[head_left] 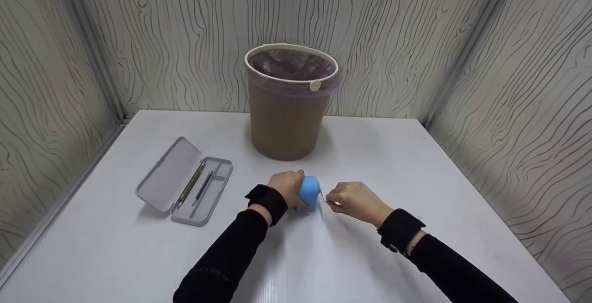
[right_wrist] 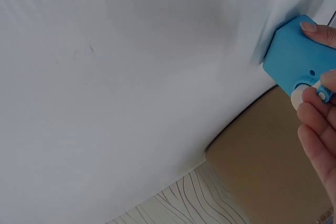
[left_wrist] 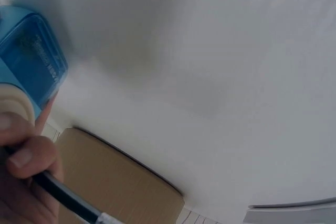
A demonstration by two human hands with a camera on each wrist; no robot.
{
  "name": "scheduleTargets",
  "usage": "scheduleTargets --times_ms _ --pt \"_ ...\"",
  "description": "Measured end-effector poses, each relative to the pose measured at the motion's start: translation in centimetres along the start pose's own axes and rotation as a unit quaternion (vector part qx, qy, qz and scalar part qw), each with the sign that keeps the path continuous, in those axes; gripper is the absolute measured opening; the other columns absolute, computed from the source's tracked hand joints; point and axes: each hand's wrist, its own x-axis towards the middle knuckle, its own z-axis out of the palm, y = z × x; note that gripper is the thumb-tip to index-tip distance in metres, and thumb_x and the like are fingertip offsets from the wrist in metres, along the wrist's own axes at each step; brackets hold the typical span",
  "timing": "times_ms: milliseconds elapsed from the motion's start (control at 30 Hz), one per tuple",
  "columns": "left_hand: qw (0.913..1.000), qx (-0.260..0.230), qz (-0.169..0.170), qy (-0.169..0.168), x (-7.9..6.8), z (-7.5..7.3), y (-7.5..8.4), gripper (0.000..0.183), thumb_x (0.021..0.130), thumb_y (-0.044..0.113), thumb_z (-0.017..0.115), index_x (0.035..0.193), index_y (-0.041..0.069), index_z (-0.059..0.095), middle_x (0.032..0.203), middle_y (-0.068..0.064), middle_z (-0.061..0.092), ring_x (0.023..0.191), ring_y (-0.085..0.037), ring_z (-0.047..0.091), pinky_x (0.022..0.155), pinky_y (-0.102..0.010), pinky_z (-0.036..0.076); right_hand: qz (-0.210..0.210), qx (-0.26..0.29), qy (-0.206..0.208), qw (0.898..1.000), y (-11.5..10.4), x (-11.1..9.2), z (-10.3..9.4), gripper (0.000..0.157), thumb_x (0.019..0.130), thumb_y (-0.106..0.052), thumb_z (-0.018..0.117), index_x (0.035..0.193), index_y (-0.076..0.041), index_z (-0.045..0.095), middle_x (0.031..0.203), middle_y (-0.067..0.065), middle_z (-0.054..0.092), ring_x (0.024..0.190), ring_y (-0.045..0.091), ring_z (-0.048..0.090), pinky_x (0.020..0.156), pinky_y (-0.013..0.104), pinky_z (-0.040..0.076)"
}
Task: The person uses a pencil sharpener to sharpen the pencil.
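A blue hand-crank pencil sharpener (head_left: 310, 193) sits between the two hands, over the white table. My left hand (head_left: 286, 187) grips it from the left side. In the left wrist view, fingers of that hand also curl round a dark pencil (left_wrist: 68, 195) at the sharpener's cream-coloured front. The see-through shavings drawer (left_wrist: 37, 59) of the sharpener faces that camera. On the other side, my right hand (head_left: 356, 201) pinches the small crank handle (right_wrist: 322, 96) with thumb and fingertips. The pencil's point is hidden inside the sharpener.
An open grey pencil case (head_left: 213, 201) lies to the left, holding a green pencil (head_left: 192, 185) and a dark pencil (head_left: 203, 187). Behind the hands stands a brown bin (head_left: 286, 122) with a purple liner. Wood-patterned walls (head_left: 393, 39) enclose the white table (head_left: 393, 150).
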Motion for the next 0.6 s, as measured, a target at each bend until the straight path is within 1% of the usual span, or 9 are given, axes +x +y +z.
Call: scheduleTargets --times_ms 267,433,600 --pt "0.9999 0.014 0.009 -0.002 0.3 0.0 0.0 0.073 0.068 0.043 0.095 0.123 0.007 0.063 0.114 -0.01 0.076 0.104 -0.025 0.074 0.094 -0.039 0.061 0.019 0.017 -0.013 1.0 0.9 0.4 -0.8 0.015 0.08 -0.003 0.08 0.076 -0.013 0.07 0.073 -0.005 0.074 0.066 0.009 0.066 0.059 0.022 0.054" --pt "0.9995 0.026 0.02 0.002 0.3 -0.1 0.1 0.075 0.068 0.044 0.095 0.124 0.007 0.062 0.114 -0.011 0.076 0.103 -0.025 0.075 0.094 -0.039 0.061 0.029 0.006 -0.003 1.0 1.5 0.9 -1.4 0.015 0.081 -0.005 0.081 0.076 -0.013 0.069 0.074 -0.004 0.075 0.066 0.01 0.065 0.058 0.023 0.054" --pt "0.9994 0.026 0.02 -0.008 0.4 -0.1 0.0 0.076 0.068 0.045 0.095 0.125 0.007 0.061 0.116 -0.011 0.076 0.105 -0.025 0.074 0.095 -0.038 0.06 0.041 -0.006 -0.012 0.999 2.1 1.6 -1.6 0.011 0.085 -0.007 0.08 0.079 -0.012 0.072 0.076 -0.003 0.076 0.068 0.011 0.068 0.059 0.024 0.056"
